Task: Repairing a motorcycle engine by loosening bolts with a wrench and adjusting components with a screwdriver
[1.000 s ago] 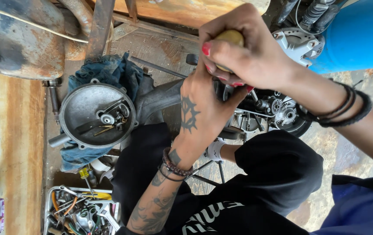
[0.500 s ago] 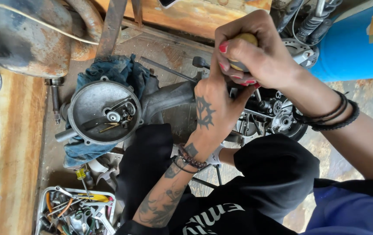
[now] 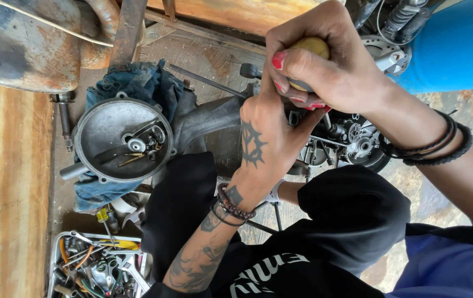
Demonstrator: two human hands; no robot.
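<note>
Both hands have drifted right of the round cover (image 3: 123,140), right hand (image 3: 324,60) still clamped on the yellow handle (image 3: 311,47), left hand (image 3: 272,135) bracing beneath, fingers hidden.

Two hands bore down on a yellow-handled tool over an engine.

The right hand (image 3: 324,60) was closed over the rounded yellow handle (image 3: 311,47), with the tattooed left hand (image 3: 266,135) pressed against it from six o'clock. Engine parts (image 3: 352,138) showed just beyond, at four o'clock of the hands. At nine o'clock lay a round metal cover (image 3: 120,140) on a blue rag (image 3: 137,85). A tray of tools (image 3: 95,267) sat at seven o'clock.
</note>
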